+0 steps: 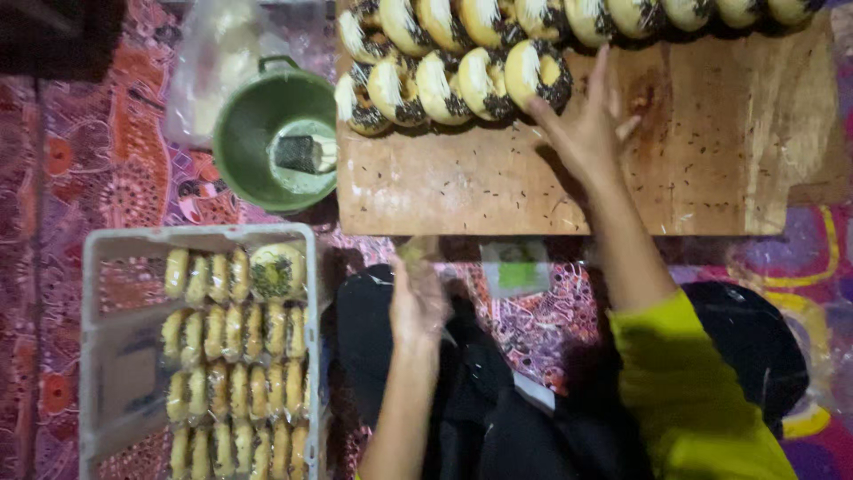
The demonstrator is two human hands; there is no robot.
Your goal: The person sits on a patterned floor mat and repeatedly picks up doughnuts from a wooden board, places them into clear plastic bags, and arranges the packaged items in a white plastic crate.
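Doughnuts [462, 71] with white cream and dark sprinkles stand on edge in two rows at the far side of a wooden board [711, 160]. The right hand [586, 129] reaches far out over the board with its arm stretched straight and its fingers spread wide, the fingertips touching the last doughnut [538, 73] in the near row. The left hand [418, 298] stays near the lap with its fingers curled around something small and blurry, just right of a grey tray [115, 267] of wrapped doughnuts and near a green bucket [249, 124].
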